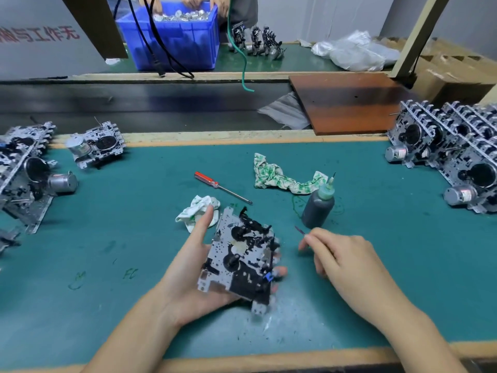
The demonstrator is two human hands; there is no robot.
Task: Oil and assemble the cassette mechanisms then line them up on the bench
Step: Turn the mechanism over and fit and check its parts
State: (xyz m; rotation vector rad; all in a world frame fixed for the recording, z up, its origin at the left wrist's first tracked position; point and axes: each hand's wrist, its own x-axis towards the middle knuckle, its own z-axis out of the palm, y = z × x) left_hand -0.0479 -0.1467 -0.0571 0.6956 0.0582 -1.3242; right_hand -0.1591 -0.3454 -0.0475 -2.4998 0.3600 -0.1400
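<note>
We held one cassette mechanism (240,258) in our left hand (193,267), lifted off the green worktop (107,238) and tilted so that its plate face with the black gears looked up at us; the grip there was closed round it, thumb up along the left edge and fingertips showing past the right edge. Our right hand (347,262) sat just to the right of it, pinching a thin purple-tipped stick (300,230) between thumb and forefinger, its point aimed up and left but not touching the mechanism. We judged this to be the oiling step: the applicator was in hand, and the dark oil bottle (318,204) with its green nozzle stood just beyond the right hand. We could not tell whether the tip carried oil. The next move, as we read it, called for bringing the tip to a pivot or gear post on the plate, or to the bottle first, while the left grip kept the plate steady. A red-handled screwdriver (222,187) and two stained rags (282,179) lay farther back. Mechanisms with motors stood in a row at the right (451,154) and others lay at the left (96,149), so the lining-up of this one was not yet done.
</note>
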